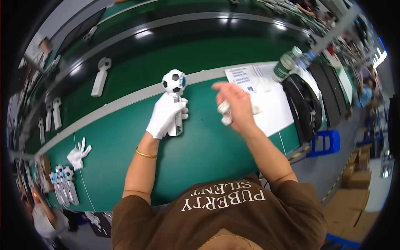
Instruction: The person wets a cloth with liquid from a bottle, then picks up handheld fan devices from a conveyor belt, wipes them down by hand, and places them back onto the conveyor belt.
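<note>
My left hand (166,114), in a white glove, is closed round the white handle of a device (175,83) with a black-and-white football-patterned round head, which looks like a handheld fan. Its head points away from me and shows a blue-green patch on the right side. My bare right hand (236,104) is raised over the green table to the right, with the index finger stretched out. A crumpled white cloth (225,111) is tucked under its curled fingers; whether it is a cloth or a glove I cannot tell.
A white glove (79,154) and several football-headed devices (64,185) lie on the table at left. More such devices (101,79) lie on the dark green belt beyond. At right are printed papers (266,108), a green-labelled bottle (286,64), a black bag (303,106) and a blue stool (327,143).
</note>
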Tool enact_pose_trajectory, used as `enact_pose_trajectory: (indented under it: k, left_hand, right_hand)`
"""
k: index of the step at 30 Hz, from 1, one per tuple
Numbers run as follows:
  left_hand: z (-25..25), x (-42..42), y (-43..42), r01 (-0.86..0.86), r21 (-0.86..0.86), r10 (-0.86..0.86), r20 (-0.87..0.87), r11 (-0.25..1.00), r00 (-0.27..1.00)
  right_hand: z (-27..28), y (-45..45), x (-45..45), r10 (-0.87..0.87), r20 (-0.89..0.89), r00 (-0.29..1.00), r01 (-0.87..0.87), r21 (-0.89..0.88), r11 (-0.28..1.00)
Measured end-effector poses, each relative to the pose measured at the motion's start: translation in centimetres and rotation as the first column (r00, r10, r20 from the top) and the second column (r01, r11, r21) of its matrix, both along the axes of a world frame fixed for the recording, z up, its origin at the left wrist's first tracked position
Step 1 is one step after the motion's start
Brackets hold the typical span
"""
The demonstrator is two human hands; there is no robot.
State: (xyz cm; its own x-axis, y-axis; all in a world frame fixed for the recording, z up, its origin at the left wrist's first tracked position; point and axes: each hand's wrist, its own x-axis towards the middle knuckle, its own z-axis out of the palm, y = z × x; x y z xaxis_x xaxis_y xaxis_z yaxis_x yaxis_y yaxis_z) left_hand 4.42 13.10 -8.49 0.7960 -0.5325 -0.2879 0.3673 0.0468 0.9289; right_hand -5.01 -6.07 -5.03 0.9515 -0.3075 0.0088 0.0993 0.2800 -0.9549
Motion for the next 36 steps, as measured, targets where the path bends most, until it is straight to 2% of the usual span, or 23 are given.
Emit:
enact_pose_trajectory:
  k: [2,3,6,7,8,9,11,12,15,16,17,18,19,22,23,24,25,26,29,30,32,33,36]
  left_hand:
    - [1.1,-1.0,-0.2,-0.019,0.085,0.014,0.061,0.996,0.998]
    - [1.7,-1.3,-0.4,-0.024,0.134,0.012,0.089,0.991,0.996]
    - [1.8,-2.2,-1.3,-0.048,0.243,0.009,0.160,0.969,0.987]
    - [1.9,-2.4,-1.5,-0.049,0.218,-0.004,0.239,0.975,0.971]
    - [2.0,-2.6,-1.7,-0.047,0.195,-0.017,0.318,0.980,0.948]
    - [-1.0,-2.5,-2.6,-0.265,0.036,0.133,0.794,0.964,0.593]
    - [-0.3,-3.3,-2.3,-0.189,0.187,0.064,0.525,0.964,0.849]
    - [0.5,-3.2,-2.4,-0.136,0.239,0.040,0.369,0.961,0.929]
    - [1.9,-3.0,-3.2,-0.164,0.367,0.066,0.264,0.916,0.962]
    - [1.5,-3.1,-3.2,-0.174,0.417,0.017,0.354,0.892,0.935]
    - [0.8,-3.2,-3.1,-0.186,0.466,-0.042,0.437,0.865,0.898]
    - [0.5,-3.4,-3.0,-0.199,0.515,-0.112,0.511,0.834,0.852]
    - [0.6,-3.5,-3.1,-0.258,0.505,-0.178,0.662,0.824,0.728]
    - [0.1,-3.3,-3.4,-0.222,0.482,-0.113,0.574,0.848,0.811]
    - [0.7,-3.2,-3.3,-0.202,0.458,-0.050,0.481,0.866,0.875]
    - [1.6,-3.3,-3.8,-0.188,0.434,0.011,0.377,0.881,0.926]
    - [2.3,-3.6,-4.1,-0.174,0.411,0.067,0.261,0.895,0.963]
    - [2.7,-3.8,-4.2,-0.151,0.401,0.070,0.210,0.904,0.975]
    - [3.5,-3.9,-4.7,-0.089,0.380,0.052,0.106,0.921,0.993]
    - [3.7,-3.9,-4.7,-0.075,0.383,0.040,0.098,0.921,0.994]
    - [4.2,-4.3,-5.0,-0.054,0.341,0.043,0.041,0.938,0.998]
    - [4.6,-4.5,-5.2,-0.046,0.299,0.050,-0.006,0.953,0.999]
    - [5.0,-4.5,-5.2,0.004,0.241,0.015,-0.077,0.971,0.997]
  right_hand:
    - [2.4,-0.6,2.4,-0.050,0.066,0.997,0.046,0.063,0.997]
    - [2.8,-0.3,3.7,-0.055,0.183,0.981,0.047,0.051,0.998]
    - [3.3,2.9,6.3,0.009,0.407,0.914,0.125,-0.301,0.945]
    - [3.0,3.5,7.1,0.133,0.578,0.805,0.289,-0.579,0.763]
    - [2.4,4.2,8.0,0.315,0.668,0.674,0.488,-0.723,0.489]
    - [0.7,5.0,8.8,0.401,0.619,0.676,0.553,-0.785,0.280]
    - [-1.1,4.8,9.5,0.400,0.585,0.706,0.500,-0.811,0.305]
    - [-1.5,4.5,10.4,0.404,0.575,0.711,0.483,-0.817,0.314]
    - [-0.9,3.4,11.3,0.388,0.347,0.854,0.179,-0.896,0.406]
    - [-0.6,2.7,12.3,0.428,0.164,0.889,-0.146,-0.784,0.603]
    - [-0.3,1.8,13.5,0.508,-0.008,0.861,-0.432,-0.539,0.723]
    - [0.0,1.0,14.0,0.615,-0.139,0.777,-0.630,-0.197,0.751]
    - [0.7,0.2,13.9,0.651,-0.182,0.736,-0.671,-0.080,0.737]
    - [0.1,0.6,13.3,0.542,-0.104,0.834,-0.551,-0.211,0.807]
    - [-0.3,1.2,12.7,0.485,0.017,0.874,-0.434,-0.421,0.796]
    - [-0.7,1.5,11.6,0.406,0.140,0.903,-0.193,-0.713,0.674]
    - [-0.8,2.0,10.9,0.396,0.308,0.865,0.083,-0.866,0.493]
    - [-0.9,2.3,10.4,0.424,0.457,0.782,0.372,-0.888,0.271]
    - [1.1,1.5,10.1,0.479,0.154,0.864,0.072,-0.980,0.185]
    - [1.4,1.1,10.6,0.497,0.022,0.868,-0.147,-0.943,0.299]
    - [1.8,-0.4,12.8,0.584,-0.218,0.782,-0.544,-0.696,0.469]
    - [1.5,-1.1,13.7,0.655,-0.310,0.689,-0.711,-0.465,0.528]
    - [0.8,-2.9,13.9,0.804,-0.214,0.555,-0.825,-0.019,0.564]
